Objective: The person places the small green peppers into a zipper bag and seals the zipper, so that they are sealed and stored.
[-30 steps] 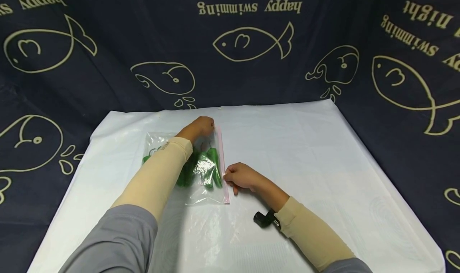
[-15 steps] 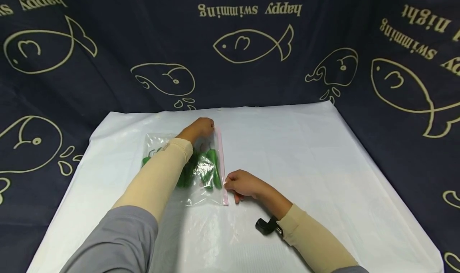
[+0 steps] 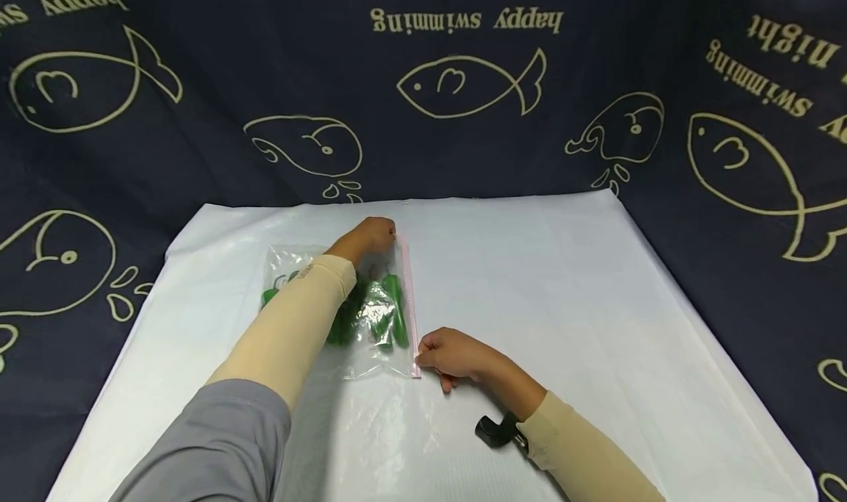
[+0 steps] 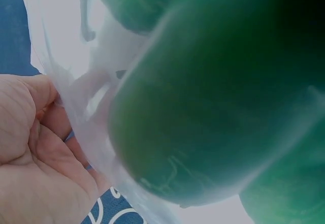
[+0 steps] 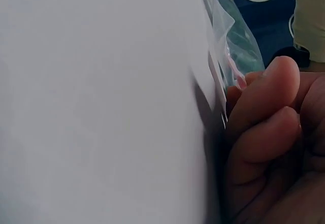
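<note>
A clear zip bag (image 3: 362,364) lies on the white table with its pink zip strip (image 3: 409,289) on the right side. Several green peppers (image 3: 395,312) show through the plastic. At the far end of the strip, my left hand (image 3: 372,236) pinches the bag's edge; the left wrist view has thumb and fingers of that hand (image 4: 45,148) at the film, beside a large green pepper (image 4: 203,107). My right hand (image 3: 458,355) pinches the strip near its front end. In the right wrist view its curled fingers (image 5: 266,94) meet a small bit of pink strip. My left forearm hides part of the bag.
A white cloth covers the table (image 3: 529,281). Behind it and at both sides hangs a dark blue curtain (image 3: 463,156) with fish and whale drawings. A black wrist camera (image 3: 495,431) sits under my right wrist.
My right hand has slid along the pink strip toward the front corner of the bag. The left hand has kept its place at the far end.
</note>
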A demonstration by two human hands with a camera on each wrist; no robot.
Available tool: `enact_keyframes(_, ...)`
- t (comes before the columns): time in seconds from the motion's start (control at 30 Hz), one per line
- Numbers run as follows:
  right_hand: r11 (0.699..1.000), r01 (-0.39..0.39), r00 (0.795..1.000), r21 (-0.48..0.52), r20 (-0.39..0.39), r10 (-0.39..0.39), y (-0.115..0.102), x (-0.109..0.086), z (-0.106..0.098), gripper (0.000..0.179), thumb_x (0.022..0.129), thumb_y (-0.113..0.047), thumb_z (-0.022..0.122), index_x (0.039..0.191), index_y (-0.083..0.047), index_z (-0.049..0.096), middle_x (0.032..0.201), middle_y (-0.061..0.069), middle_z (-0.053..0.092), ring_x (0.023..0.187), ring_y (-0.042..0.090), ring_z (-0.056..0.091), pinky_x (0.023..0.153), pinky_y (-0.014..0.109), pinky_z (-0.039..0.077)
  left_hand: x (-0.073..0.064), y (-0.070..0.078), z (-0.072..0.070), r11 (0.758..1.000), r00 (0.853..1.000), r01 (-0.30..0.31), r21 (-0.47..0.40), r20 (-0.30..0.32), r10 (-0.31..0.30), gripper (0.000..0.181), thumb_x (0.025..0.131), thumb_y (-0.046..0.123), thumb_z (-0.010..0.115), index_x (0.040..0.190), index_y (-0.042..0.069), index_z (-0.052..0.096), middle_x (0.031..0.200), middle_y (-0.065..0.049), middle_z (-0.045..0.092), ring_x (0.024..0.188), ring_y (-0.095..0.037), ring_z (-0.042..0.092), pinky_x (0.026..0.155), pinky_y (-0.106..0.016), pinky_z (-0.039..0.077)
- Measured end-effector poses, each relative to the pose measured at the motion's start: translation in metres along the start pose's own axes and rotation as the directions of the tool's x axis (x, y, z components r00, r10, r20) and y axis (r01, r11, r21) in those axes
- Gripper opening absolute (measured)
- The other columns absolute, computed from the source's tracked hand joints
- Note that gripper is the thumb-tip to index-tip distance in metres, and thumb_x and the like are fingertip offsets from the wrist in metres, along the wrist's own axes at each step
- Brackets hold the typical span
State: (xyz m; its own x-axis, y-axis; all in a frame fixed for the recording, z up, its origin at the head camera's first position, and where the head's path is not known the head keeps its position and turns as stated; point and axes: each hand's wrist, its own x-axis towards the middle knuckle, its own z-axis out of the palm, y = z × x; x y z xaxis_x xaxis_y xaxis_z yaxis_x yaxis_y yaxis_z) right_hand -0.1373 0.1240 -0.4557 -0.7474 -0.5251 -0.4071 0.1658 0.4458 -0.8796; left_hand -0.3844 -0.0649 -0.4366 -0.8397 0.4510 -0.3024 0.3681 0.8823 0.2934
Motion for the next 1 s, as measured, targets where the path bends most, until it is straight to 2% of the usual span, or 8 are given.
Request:
enact_keyframes(0.1,1.0,-0.012,1.0,0.015,0.004,0.012,0.007,-0.009,0.001,0.025,0.097,-0.01,0.058,0.074,-0.003,0.053,0.049,0.003,0.045,0.035,0.013,0.049,0.036,0.022,0.031,-0.001,0.012,0.006,1.0,1.0,-0.005,-0.023,0.027,0.006,0.026,0.101,0.016,0.043,0.106,0.002,0.065,0.107,-0.012,0.065,0.097,-0.026,0.058,0.085,-0.038,0.048)
enact_keyframes(0.13,1.0,-0.013,1.0,0.019,0.003,0.013,0.008,-0.011,0.001,0.025,0.097,-0.01,0.058,0.074,-0.002,0.052,0.049,0.003,0.045,0.035,0.013,0.048,0.035,0.022,0.03,-0.01,0.025,0.0,0.999,0.998,0.034,-0.024,0.058,-0.033,0.026,0.101,0.013,0.044,0.11,0.0,0.064,0.111,-0.014,0.065,0.101,-0.028,0.057,0.088,-0.039,0.048)
enact_keyframes(0.27,1.0,0.007,1.0,0.013,0.011,-0.008,0.009,-0.013,0.0,0.025,0.097,-0.009,0.058,0.074,-0.002,0.052,0.049,0.003,0.043,0.034,0.012,0.047,0.036,0.022,0.028,-0.023,0.035,-0.002,0.998,0.998,0.057,-0.02,0.007,-0.057,0.025,0.103,0.012,0.041,0.107,0.001,0.063,0.11,-0.013,0.064,0.099,-0.026,0.056,0.087,-0.038,0.047)
enact_keyframes(0.43,1.0,0.025,0.999,-0.014,0.027,-0.024,0.006,-0.01,0.002,0.021,0.096,-0.009,0.059,0.077,-0.002,0.055,0.048,0.001,0.044,0.035,0.012,0.046,0.035,0.022,0.028,-0.032,0.033,-0.007,0.998,0.998,0.056,-0.022,-0.029,-0.057,0.024,0.103,0.012,0.042,0.108,0.001,0.063,0.108,-0.014,0.065,0.098,-0.027,0.056,0.087,-0.039,0.047)
enact_keyframes(0.7,0.999,0.037,0.999,-0.028,0.032,-0.036,0.004,-0.008,0.005,0.018,0.097,-0.009,0.059,0.08,-0.001,0.059,0.048,0.001,0.044,0.035,0.011,0.046,0.035,0.021,0.027,-0.034,0.026,-0.007,0.998,0.998,0.055,-0.03,-0.034,-0.056,0.025,0.103,0.013,0.042,0.109,0.001,0.063,0.108,-0.014,0.066,0.101,-0.027,0.058,0.09,-0.038,0.047)
enact_keyframes(0.87,0.998,0.048,0.998,-0.047,0.034,-0.046,0.003,-0.006,0.005,0.017,0.097,-0.011,0.059,0.083,-0.002,0.061,0.047,0.001,0.045,0.035,0.011,0.047,0.035,0.021,0.028,-0.041,0.027,-0.011,0.997,0.997,0.065,-0.03,-0.045,-0.066,0.024,0.103,0.013,0.04,0.106,0.003,0.062,0.103,-0.012,0.064,0.096,-0.026,0.057,0.088,-0.037,0.047)
enact_keyframes(0.93,0.997,0.05,0.998,-0.06,0.032,-0.048,0.001,-0.006,0.005,0.018,0.097,-0.012,0.059,0.083,-0.003,0.062,0.047,0.001,0.047,0.035,0.011,0.049,0.035,0.021,0.029,-0.045,0.027,-0.013,0.997,0.997,0.065,-0.039,-0.049,-0.067,0.026,0.102,0.013,0.039,0.108,0.003,0.062,0.104,-0.012,0.064,0.096,-0.026,0.056,0.087,-0.038,0.047)
enact_keyframes(1.0,0.996,0.046,0.999,-0.071,0.029,-0.044,-0.001,-0.005,0.004,0.019,0.097,-0.013,0.06,0.082,-0.003,0.062,0.048,0.001,0.049,0.036,0.011,0.051,0.035,0.021,0.031,-0.05,0.026,-0.015,0.995,0.997,0.064,-0.075,-0.039,-0.067,0.028,0.103,0.016,0.04,0.115,0.002,0.061,0.113,-0.014,0.063,0.101,-0.027,0.056,0.09,-0.039,0.046)
